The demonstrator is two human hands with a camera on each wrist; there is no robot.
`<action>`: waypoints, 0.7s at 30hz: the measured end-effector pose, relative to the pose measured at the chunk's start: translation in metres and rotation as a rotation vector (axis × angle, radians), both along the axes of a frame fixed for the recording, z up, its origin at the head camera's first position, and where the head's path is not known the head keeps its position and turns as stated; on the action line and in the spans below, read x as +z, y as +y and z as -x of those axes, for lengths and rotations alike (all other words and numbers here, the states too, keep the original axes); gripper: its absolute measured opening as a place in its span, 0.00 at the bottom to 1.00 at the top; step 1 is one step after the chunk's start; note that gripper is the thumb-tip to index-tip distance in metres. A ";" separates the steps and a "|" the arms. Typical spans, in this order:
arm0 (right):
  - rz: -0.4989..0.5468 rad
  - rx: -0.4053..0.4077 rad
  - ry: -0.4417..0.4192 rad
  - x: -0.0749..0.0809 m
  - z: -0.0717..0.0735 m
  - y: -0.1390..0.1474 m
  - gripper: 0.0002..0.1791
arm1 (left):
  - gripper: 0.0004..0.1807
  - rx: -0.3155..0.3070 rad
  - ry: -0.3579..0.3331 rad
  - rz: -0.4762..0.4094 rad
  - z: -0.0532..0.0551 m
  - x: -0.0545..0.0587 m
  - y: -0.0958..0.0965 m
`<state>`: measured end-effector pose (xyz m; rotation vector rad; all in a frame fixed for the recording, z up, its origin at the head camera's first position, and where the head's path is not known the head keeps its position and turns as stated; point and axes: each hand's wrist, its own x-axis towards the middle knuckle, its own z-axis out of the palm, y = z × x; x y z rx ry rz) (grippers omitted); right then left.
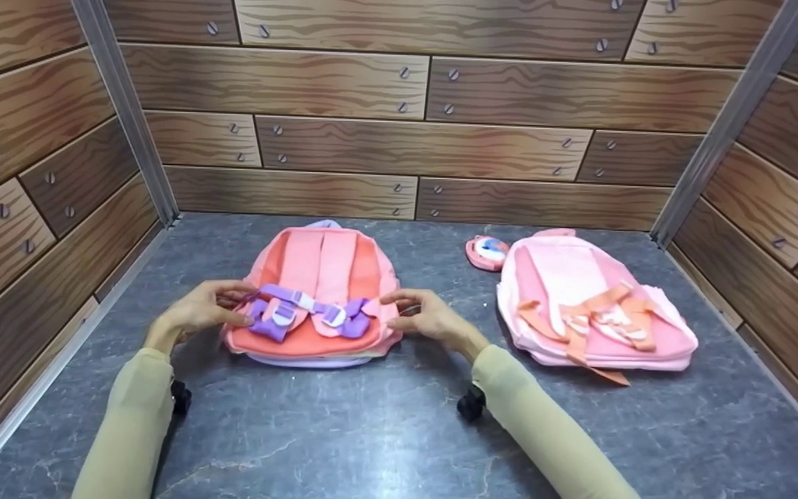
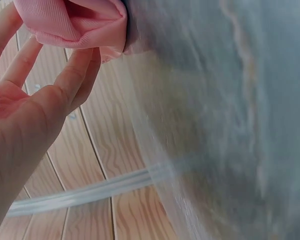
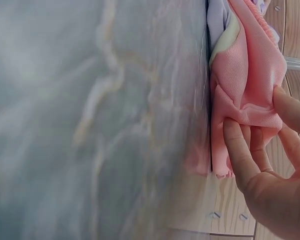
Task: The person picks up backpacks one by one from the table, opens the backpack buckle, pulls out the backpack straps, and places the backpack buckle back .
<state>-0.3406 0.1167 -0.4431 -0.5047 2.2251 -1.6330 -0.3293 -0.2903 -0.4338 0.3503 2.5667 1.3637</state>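
A coral-pink backpack (image 1: 319, 263) lies with its strap side up and its top toward the back wall. Purple webbing straps (image 1: 271, 329) with pale buckles are bundled across its lower part. At its left side my left hand (image 1: 208, 308) grips the edge; the left wrist view has those fingers against folded pink fabric (image 2: 75, 22). My right hand (image 1: 433, 319) holds the opposite side edge. In the right wrist view its fingers and thumb pinch the bag's soft side (image 3: 247, 90). The backpack's front face is turned down and hidden.
A light pink backpack (image 1: 558, 263) with orange straps (image 1: 638, 319) lies to the right, strap side up. Beside its top is a small round coral pouch (image 1: 488, 253). Wood-patterned walls (image 1: 413, 90) enclose the grey marbled tabletop (image 1: 343, 436) at the back and sides.
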 end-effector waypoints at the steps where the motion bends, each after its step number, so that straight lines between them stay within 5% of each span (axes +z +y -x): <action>1: 0.003 0.004 -0.002 0.000 0.000 0.002 0.25 | 0.37 -0.005 0.003 -0.001 0.000 0.000 0.002; 15: -0.017 -0.003 -0.027 -0.003 -0.007 0.049 0.26 | 0.33 -0.066 0.006 0.010 0.003 -0.004 0.046; 21: -0.042 0.000 0.003 0.001 -0.007 0.064 0.26 | 0.32 -0.048 -0.009 0.022 0.006 0.001 0.060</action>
